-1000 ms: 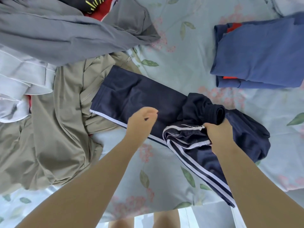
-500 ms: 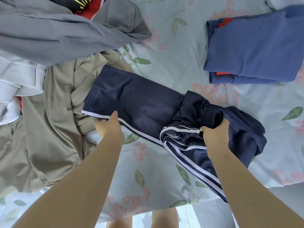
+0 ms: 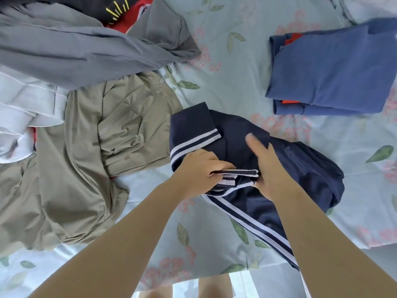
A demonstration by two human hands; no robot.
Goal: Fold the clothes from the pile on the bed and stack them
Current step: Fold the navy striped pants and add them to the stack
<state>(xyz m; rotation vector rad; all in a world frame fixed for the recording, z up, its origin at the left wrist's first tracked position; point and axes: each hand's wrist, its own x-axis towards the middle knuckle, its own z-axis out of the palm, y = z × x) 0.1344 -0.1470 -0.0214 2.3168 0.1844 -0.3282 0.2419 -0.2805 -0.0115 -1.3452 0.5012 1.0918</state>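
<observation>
Landmark: the folded blue cotton stack with red-orange trim (image 3: 330, 72), lying on the pale green floral bed sheet (image 3: 236, 61).
Task garment: the navy track trousers with twin white side stripes (image 3: 300, 168) lie left of the stack and nearer the person, apart from it. One leg is doubled back on top, the seat is bunched on the side below the stack, and the other leg trails toward the near edge of the bed.
Left hand: the left hand (image 3: 199, 168) has its fingers curled, pinching the striped edge of the doubled leg.
Right hand: the right hand (image 3: 268, 168) lies on the cloth with its fingers stretched out. It is blurred, and seems to press rather than clasp.
Unfolded pile: the rumpled khaki zip garment (image 3: 96, 147) and the grey garment (image 3: 75, 50) lie far left of the stack, beyond the trousers. The khaki one lies just beside the doubled leg.
Risk, crooked fold: the bunched seat is not smoothed, so a fold made over it would probably set in lumps and lean once stacked.
Risk, slipping: the fabric looks slick. If the pinch loosens, the doubled leg may slide open.
Risk, dragging: the trailing leg could pull the bundle toward the bed edge when lifted.
Risk, snagging: the khaki garment could be caught up with the fold.
</observation>
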